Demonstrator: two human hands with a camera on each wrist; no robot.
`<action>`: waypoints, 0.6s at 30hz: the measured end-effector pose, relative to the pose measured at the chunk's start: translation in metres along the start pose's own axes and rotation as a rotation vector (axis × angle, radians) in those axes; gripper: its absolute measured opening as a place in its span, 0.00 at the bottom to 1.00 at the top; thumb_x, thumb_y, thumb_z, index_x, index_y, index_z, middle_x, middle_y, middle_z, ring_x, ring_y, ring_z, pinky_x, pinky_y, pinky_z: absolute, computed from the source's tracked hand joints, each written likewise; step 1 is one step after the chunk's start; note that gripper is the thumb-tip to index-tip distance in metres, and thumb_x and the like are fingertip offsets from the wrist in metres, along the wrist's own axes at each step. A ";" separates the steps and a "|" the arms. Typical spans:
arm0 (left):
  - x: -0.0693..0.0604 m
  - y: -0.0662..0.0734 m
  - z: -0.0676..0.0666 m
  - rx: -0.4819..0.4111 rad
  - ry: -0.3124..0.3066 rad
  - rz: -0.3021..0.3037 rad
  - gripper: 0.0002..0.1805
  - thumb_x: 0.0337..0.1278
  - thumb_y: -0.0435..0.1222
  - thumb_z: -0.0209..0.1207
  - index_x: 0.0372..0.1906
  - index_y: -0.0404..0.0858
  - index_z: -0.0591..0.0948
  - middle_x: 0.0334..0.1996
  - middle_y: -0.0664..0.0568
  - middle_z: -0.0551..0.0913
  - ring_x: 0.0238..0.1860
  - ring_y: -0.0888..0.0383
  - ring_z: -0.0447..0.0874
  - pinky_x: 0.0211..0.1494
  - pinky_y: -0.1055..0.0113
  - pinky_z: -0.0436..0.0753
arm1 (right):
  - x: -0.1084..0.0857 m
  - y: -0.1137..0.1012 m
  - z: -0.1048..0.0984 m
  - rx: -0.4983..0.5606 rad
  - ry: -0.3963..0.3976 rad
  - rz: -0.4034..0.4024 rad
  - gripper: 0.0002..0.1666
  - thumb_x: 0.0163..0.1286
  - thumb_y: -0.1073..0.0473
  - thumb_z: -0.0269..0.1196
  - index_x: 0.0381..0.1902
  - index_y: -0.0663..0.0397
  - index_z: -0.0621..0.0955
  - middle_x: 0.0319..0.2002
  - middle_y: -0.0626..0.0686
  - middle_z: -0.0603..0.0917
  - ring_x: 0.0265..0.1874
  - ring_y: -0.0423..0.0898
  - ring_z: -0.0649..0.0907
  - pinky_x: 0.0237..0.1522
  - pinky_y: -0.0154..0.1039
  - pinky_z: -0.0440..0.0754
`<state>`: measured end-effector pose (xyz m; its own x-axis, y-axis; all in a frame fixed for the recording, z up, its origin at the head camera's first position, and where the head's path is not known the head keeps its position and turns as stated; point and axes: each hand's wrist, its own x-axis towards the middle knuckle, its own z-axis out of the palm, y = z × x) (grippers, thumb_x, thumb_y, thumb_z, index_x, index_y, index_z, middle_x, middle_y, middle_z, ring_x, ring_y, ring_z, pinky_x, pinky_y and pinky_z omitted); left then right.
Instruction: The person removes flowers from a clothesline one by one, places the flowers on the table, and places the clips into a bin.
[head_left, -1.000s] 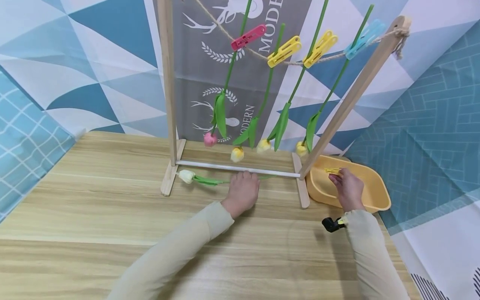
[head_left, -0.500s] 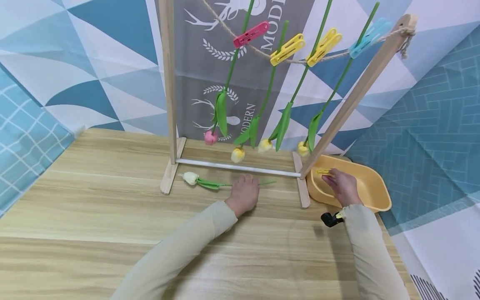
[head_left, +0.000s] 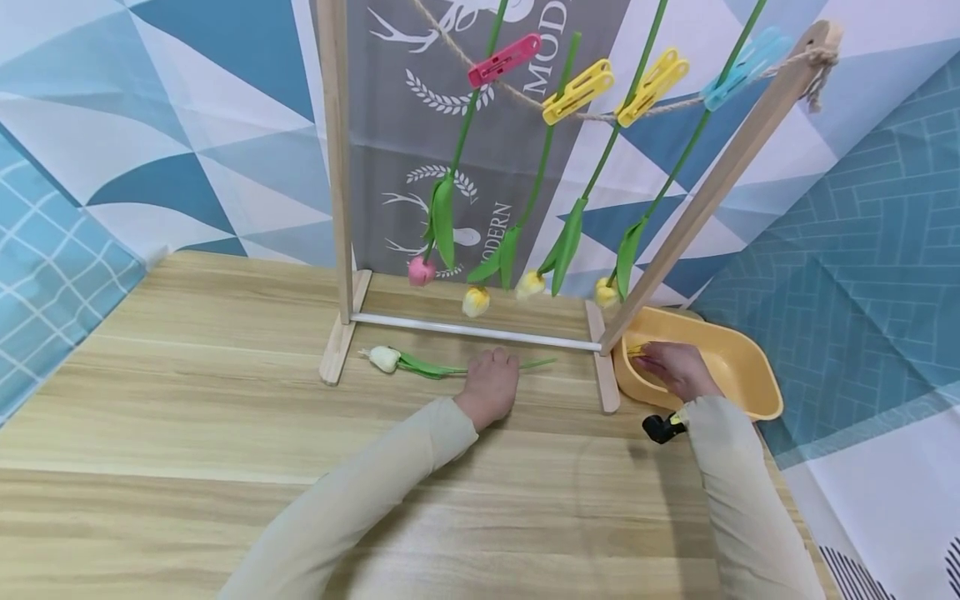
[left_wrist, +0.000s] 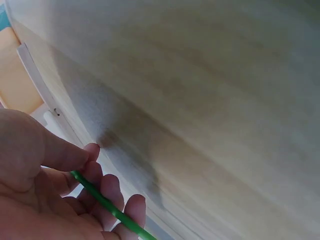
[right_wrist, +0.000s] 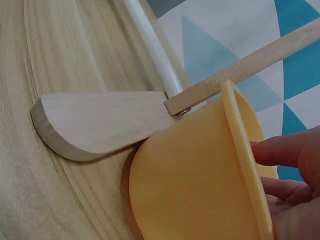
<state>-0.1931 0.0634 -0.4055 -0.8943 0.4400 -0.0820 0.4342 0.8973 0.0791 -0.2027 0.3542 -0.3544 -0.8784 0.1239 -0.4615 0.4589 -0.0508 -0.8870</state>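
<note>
A white tulip (head_left: 385, 358) with green leaves lies low over the table in the head view, in front of the rack's white bar. My left hand (head_left: 491, 387) holds its stem; in the left wrist view, the green stem (left_wrist: 107, 204) runs across the curled fingers below the thumb. At the yellow-orange tub (head_left: 738, 367), my right hand (head_left: 678, 369) pinches a yellow clothespin (head_left: 637, 350) just inside the left wall. In the right wrist view, the tub's rim (right_wrist: 245, 150) hides the clothespin and part of the fingers.
A wooden rack post (head_left: 720, 183) stands against the tub's left side. From the rack's rope (head_left: 678, 106) hang several tulips head down, held by a pink clothespin (head_left: 505, 60), yellow ones (head_left: 577, 92) and a blue one (head_left: 746, 68). A white crossbar (head_left: 472, 331) joins the feet.
My right hand has shifted left inside the tub with the yellow clothespin, now close to the left wall. The white tulip has moved slightly to the right with my left hand.
</note>
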 end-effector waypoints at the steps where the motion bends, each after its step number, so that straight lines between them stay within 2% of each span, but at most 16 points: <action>1: 0.000 0.000 0.000 -0.001 -0.002 0.001 0.15 0.61 0.34 0.52 0.52 0.37 0.72 0.46 0.46 0.73 0.48 0.52 0.72 0.49 0.57 0.73 | 0.001 0.000 0.000 -0.034 -0.005 0.003 0.11 0.68 0.69 0.51 0.48 0.66 0.70 0.29 0.46 0.81 0.31 0.37 0.84 0.42 0.30 0.81; 7: -0.001 -0.001 -0.001 0.000 -0.027 0.005 0.14 0.62 0.33 0.52 0.52 0.38 0.72 0.45 0.47 0.73 0.47 0.52 0.73 0.47 0.57 0.75 | 0.010 0.001 0.000 -0.200 -0.002 0.035 0.18 0.70 0.66 0.50 0.54 0.71 0.68 0.28 0.44 0.81 0.28 0.34 0.83 0.37 0.28 0.81; 12: -0.003 -0.001 -0.004 -0.021 -0.035 0.006 0.13 0.64 0.34 0.51 0.51 0.37 0.71 0.45 0.46 0.73 0.48 0.51 0.73 0.46 0.56 0.75 | 0.013 0.001 -0.002 -0.280 0.012 0.066 0.18 0.70 0.66 0.49 0.55 0.73 0.67 0.27 0.45 0.80 0.27 0.34 0.83 0.36 0.28 0.81; 18: -0.003 -0.001 -0.003 -0.031 -0.039 0.005 0.15 0.61 0.30 0.51 0.53 0.37 0.71 0.47 0.45 0.73 0.49 0.50 0.72 0.48 0.56 0.76 | 0.013 0.001 -0.004 -0.387 0.044 0.091 0.25 0.70 0.65 0.52 0.61 0.73 0.64 0.28 0.45 0.80 0.25 0.35 0.84 0.35 0.29 0.82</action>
<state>-0.1907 0.0613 -0.4019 -0.8867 0.4464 -0.1200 0.4350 0.8937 0.1100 -0.2131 0.3602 -0.3615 -0.8293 0.1786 -0.5295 0.5581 0.3125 -0.7687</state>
